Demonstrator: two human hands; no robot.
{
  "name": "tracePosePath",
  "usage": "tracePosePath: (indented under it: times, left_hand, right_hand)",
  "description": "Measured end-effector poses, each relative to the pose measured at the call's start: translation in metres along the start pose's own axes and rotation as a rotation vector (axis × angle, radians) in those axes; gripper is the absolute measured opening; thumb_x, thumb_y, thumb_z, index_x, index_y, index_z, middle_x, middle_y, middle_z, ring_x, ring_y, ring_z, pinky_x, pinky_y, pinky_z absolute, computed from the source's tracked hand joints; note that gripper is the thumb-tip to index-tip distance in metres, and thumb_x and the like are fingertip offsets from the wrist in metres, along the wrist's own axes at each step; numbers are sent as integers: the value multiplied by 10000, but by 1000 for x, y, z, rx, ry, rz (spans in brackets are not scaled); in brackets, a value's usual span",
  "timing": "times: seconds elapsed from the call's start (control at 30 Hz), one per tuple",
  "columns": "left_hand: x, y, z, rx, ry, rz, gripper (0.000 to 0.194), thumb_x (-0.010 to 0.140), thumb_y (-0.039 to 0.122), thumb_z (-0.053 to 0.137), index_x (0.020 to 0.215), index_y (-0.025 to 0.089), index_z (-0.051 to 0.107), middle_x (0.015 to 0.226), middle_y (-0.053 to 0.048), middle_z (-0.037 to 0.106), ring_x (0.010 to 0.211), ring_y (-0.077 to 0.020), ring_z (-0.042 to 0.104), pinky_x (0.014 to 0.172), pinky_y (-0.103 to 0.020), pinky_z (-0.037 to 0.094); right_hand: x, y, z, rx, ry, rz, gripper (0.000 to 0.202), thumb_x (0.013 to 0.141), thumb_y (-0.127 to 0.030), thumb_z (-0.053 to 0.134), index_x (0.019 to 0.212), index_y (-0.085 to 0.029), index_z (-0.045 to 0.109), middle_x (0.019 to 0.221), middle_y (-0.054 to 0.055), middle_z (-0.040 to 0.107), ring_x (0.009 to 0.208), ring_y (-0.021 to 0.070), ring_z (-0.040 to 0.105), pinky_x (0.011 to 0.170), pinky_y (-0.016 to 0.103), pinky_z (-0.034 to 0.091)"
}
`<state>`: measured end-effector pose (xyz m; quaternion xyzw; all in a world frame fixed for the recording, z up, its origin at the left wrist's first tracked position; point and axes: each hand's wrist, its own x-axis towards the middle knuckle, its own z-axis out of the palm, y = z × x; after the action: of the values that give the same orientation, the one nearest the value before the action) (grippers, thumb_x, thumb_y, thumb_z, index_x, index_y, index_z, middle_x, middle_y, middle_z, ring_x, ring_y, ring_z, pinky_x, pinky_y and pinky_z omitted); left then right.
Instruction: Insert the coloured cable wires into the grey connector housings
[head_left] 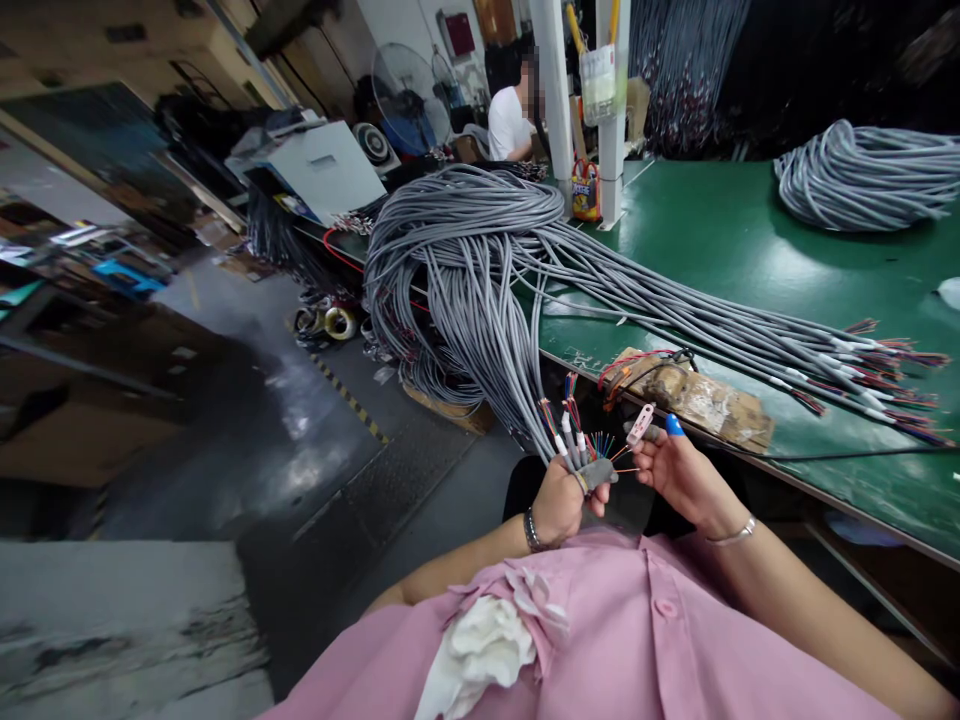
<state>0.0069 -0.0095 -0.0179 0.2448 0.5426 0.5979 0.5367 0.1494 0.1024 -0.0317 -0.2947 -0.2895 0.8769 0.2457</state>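
Observation:
My left hand (564, 498) is closed around the ends of several grey cables (501, 340), with a grey cover on its thumb. Thin coloured wires (600, 443) fan out from the cut cable ends above that hand, near white bands on the sheaths. Just to the right, my right hand (686, 478) has a blue covering on the thumb tip and a grey covering on one finger. A small pink piece with dark marks (640, 425) sits at its fingertips. An orange wire reaches across the gap between my hands.
A green table (720, 270) carries a large heap of grey cables (465, 215), their wired ends lying at right. A taped wooden block (697, 400) sits at the near edge. A cable coil (862, 180) lies farther back. A person in white (510, 125) is behind the post.

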Motion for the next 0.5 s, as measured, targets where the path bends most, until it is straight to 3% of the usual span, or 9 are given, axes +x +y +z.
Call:
tracePosePath:
  times: [0.1, 0.2, 0.3, 0.4, 0.5]
  left_hand:
    - [0, 6, 8, 15, -22, -19, 351, 700, 447, 697, 650, 110, 612, 477, 5, 551, 327, -71, 448, 334, -200, 333]
    - [2, 8, 15, 15, -19, -20, 356, 697, 452, 694, 639, 112, 609, 469, 6, 547, 322, -74, 450, 330, -200, 332]
    - [4, 5, 18, 22, -22, -14, 347, 710, 444, 689, 639, 113, 610, 473, 7, 550, 326, -73, 454, 332, -196, 331]
    - [7, 1, 19, 30, -21, -15, 340, 722, 436, 685, 650, 113, 610, 481, 7, 553, 329, -71, 453, 334, -194, 330]
    - [9, -2, 19, 31, -14, -19, 337, 725, 432, 686, 652, 113, 603, 483, 8, 552, 336, -73, 458, 336, -192, 337]
  right_hand:
    - [4, -7, 4, -78, -92, -31, 390, 763, -570, 627, 904, -206, 637, 792, 24, 608, 578, 118, 459, 520, 244, 382]
    - [7, -3, 7, -254, 55, -290, 313, 750, -496, 686, 763, -189, 626, 623, -15, 538, 516, 103, 383, 504, 244, 334]
    - [12, 4, 6, -356, 200, -454, 399, 772, -586, 613, 696, -195, 611, 565, -17, 508, 505, 114, 378, 504, 259, 327]
    - [16, 5, 8, -240, 128, -330, 501, 753, -689, 544, 717, -195, 624, 640, 15, 569, 542, 134, 456, 521, 272, 379]
    - [19, 3, 11, -74, 54, -206, 493, 719, -673, 605, 784, -188, 659, 725, 31, 616, 595, 143, 521, 549, 273, 429]
